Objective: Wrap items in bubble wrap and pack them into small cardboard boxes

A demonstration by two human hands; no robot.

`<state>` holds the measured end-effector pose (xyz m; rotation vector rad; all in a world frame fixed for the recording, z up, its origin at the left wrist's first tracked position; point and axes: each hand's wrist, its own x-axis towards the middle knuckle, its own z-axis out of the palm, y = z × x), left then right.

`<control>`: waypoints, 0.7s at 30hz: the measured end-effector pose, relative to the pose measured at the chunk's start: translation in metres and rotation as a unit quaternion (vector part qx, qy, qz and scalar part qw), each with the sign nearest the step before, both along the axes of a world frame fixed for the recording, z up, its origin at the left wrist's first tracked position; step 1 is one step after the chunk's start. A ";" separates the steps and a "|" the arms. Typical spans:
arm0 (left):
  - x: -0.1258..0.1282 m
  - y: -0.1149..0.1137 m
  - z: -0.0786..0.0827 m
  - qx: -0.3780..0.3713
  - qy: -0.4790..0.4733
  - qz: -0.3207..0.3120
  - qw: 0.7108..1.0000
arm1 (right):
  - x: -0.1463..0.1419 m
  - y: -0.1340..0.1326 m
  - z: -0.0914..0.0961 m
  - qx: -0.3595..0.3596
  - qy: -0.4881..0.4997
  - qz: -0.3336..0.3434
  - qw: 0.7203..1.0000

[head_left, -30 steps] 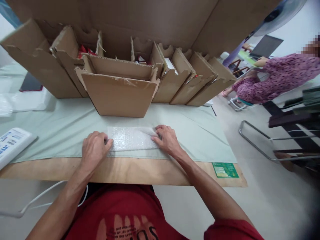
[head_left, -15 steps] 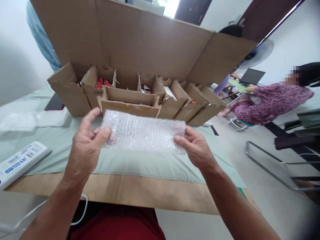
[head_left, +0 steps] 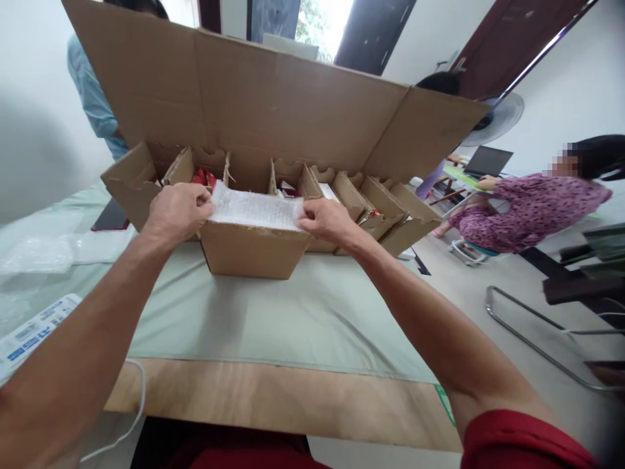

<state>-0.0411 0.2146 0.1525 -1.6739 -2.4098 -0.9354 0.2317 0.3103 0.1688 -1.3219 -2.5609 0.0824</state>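
A flat piece of white bubble wrap (head_left: 254,208) lies across the open top of a small cardboard box (head_left: 251,251) that stands on the pale green cloth. My left hand (head_left: 176,212) grips the wrap's left end with closed fingers. At the right end, my right hand (head_left: 327,221) pinches the wrap. Both arms reach forward over the table.
Behind the small box stands a big open carton (head_left: 273,111) with cardboard dividers and red items (head_left: 200,177). Loose bubble wrap (head_left: 39,254) and a white printed pack (head_left: 29,332) lie at the left. A seated person (head_left: 527,202) is at the right, another person's sleeve (head_left: 92,98) behind the carton.
Both hands lifted the bubble wrap off the cloth near the table's edge, carried it forward and laid it over the top of the small box.
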 end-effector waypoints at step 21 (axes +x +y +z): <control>0.018 0.050 0.033 -0.359 0.189 -0.103 0.908 | -0.050 0.019 0.018 -0.126 -0.349 0.050 0.927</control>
